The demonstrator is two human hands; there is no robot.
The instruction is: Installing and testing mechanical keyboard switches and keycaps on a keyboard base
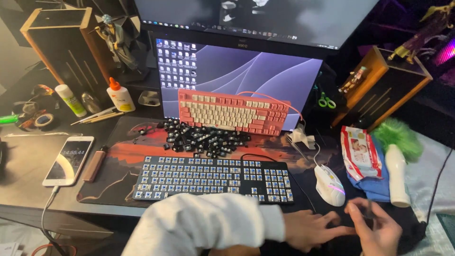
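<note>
Knit-sleeved left hand (310,230), right hand (377,227), glossy mouse (329,185)

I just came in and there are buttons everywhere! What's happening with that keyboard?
A person has a black keyboard with its keycaps off, blue switches showing. The black keycaps lie piled behind it, before a pink keyboard. Both hands meet near the white mouse: the right hand pinches something small and dark, the left hand reaching toward it.

Dark desk (28,166), two stacked monitors (237,71) glowing, wooden shelf boxes (61,42) either side, dim room, purple light at right
</note>
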